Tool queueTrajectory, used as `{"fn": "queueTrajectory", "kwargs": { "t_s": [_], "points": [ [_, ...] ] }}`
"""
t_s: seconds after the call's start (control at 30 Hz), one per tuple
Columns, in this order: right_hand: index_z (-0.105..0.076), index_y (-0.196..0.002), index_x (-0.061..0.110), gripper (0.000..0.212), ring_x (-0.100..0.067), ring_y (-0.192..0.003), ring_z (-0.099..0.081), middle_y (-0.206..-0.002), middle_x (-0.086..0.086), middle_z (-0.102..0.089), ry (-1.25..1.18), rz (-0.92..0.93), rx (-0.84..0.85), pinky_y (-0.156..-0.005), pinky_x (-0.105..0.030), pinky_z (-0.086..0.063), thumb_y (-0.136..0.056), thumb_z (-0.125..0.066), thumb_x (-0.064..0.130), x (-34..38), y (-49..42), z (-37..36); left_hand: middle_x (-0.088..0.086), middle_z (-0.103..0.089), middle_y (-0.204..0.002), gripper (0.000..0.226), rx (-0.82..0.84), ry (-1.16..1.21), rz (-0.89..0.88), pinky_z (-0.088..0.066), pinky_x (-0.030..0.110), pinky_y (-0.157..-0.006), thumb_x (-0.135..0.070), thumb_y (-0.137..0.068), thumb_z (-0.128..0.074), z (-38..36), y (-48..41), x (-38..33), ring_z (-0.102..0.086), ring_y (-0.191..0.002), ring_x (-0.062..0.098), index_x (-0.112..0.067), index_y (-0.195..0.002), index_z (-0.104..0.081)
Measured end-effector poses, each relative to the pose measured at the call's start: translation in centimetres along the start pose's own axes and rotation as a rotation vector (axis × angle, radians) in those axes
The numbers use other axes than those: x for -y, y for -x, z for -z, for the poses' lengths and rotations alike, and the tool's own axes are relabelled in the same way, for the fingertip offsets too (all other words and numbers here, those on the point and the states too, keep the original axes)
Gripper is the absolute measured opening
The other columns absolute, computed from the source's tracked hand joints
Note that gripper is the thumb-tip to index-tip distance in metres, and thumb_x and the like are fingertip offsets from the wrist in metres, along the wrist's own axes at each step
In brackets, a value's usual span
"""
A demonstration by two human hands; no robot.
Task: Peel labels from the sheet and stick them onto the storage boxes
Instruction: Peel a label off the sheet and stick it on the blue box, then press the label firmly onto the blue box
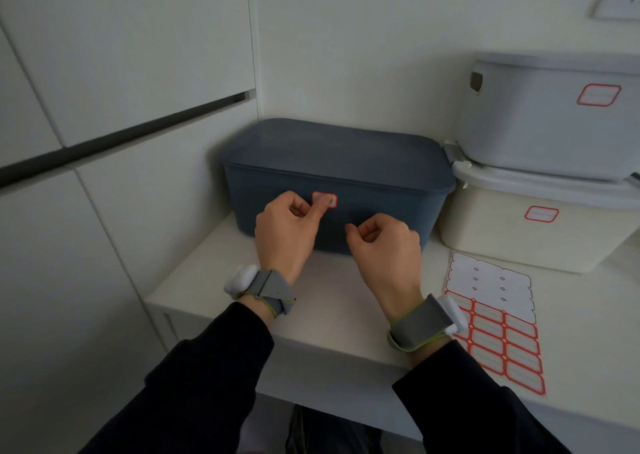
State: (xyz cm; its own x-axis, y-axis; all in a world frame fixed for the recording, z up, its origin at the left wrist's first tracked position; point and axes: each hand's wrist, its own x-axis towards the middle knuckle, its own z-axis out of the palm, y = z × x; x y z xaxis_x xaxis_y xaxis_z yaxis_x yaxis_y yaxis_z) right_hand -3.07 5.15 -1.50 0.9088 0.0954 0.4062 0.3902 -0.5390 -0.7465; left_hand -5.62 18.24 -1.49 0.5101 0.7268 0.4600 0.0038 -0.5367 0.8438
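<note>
A dark blue lidded storage box (346,163) stands on the white counter (214,294) in front of me. A red-bordered label (331,200) sits on its front wall. My left hand (287,235) has its thumb pressed flat on that label, the other fingers curled. My right hand (384,246) hovers just to the right, in front of the box's lower wall, fingers curled with nothing in them. The label sheet (495,322) lies flat on the counter at the right, its upper rows bare and its lower rows still carrying red-bordered labels.
At the right a grey box (540,124) is stacked on a cream box (502,235), each with a red-bordered label on its front. White cabinet doors (114,107) close off the left side. The counter's front edge runs below my wrists.
</note>
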Motion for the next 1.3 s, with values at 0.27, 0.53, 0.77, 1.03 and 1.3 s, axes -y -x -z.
{"fn": "queueTrajectory", "kwargs": {
  "t_s": [0.27, 0.53, 0.77, 1.03, 1.3],
  "points": [
    [-0.062, -0.065, 0.021, 0.024, -0.023, -0.073, -0.067, -0.064, 0.003, -0.067, 0.02, 0.019, 0.073, -0.069, -0.037, -0.057, -0.083, -0.068, 0.035, -1.2, -0.2, 1.7, -0.006, -0.049, -0.05, 0.045, 0.003, -0.014, 0.003, -0.034, 0.028, -0.052, -0.05, -0.083, -0.071, 0.2, 0.6, 0.7, -0.047, -0.05, 0.011, -0.019, -0.057, -0.05],
    [-0.066, -0.075, 0.019, 0.014, -0.023, -0.078, -0.067, -0.075, -0.001, -0.072, 0.18, 0.049, 0.232, -0.072, -0.035, -0.056, -0.08, -0.064, 0.031, -4.2, 0.3, 6.0, -0.005, -0.048, -0.05, 0.041, 0.017, -0.122, -0.069, -0.036, 0.03, -0.057, -0.035, -0.086, -0.067, -0.3, 3.3, -0.8, -0.053, -0.059, 0.027, -0.016, -0.058, -0.044],
    [-0.07, -0.097, 0.019, 0.02, -0.027, -0.101, -0.064, -0.106, -0.006, -0.07, 0.401, 0.069, 0.368, -0.088, -0.037, -0.053, -0.084, -0.054, 0.02, -9.2, 2.1, 13.4, -0.001, -0.056, -0.055, 0.031, 0.413, -0.295, -0.2, -0.052, 0.035, -0.06, -0.034, -0.078, -0.065, -3.6, 10.4, -4.2, -0.062, -0.065, 0.029, -0.016, -0.058, -0.048],
    [-0.062, -0.122, 0.022, 0.034, -0.031, -0.12, -0.05, -0.124, -0.008, -0.059, 0.615, 0.104, 0.469, -0.098, -0.044, -0.04, -0.093, -0.045, 0.021, -12.9, 5.2, 19.5, -0.006, -0.06, -0.106, 0.028, 0.921, -0.283, -0.455, -0.048, 0.029, -0.083, -0.048, -0.081, -0.066, -6.0, 17.2, -9.2, -0.059, -0.098, 0.015, -0.027, -0.1, -0.061],
    [-0.062, -0.123, 0.012, 0.033, -0.024, -0.108, -0.062, -0.12, -0.007, -0.068, 0.255, 0.187, 0.459, -0.096, -0.038, -0.048, -0.092, -0.053, 0.018, -11.4, 8.0, 19.0, -0.005, -0.053, -0.13, 0.051, 0.886, -0.603, -0.803, -0.046, 0.039, -0.09, -0.029, -0.085, -0.067, -1.1, 19.8, -7.1, -0.051, -0.113, 0.022, -0.031, -0.133, -0.051]
  ]
}}
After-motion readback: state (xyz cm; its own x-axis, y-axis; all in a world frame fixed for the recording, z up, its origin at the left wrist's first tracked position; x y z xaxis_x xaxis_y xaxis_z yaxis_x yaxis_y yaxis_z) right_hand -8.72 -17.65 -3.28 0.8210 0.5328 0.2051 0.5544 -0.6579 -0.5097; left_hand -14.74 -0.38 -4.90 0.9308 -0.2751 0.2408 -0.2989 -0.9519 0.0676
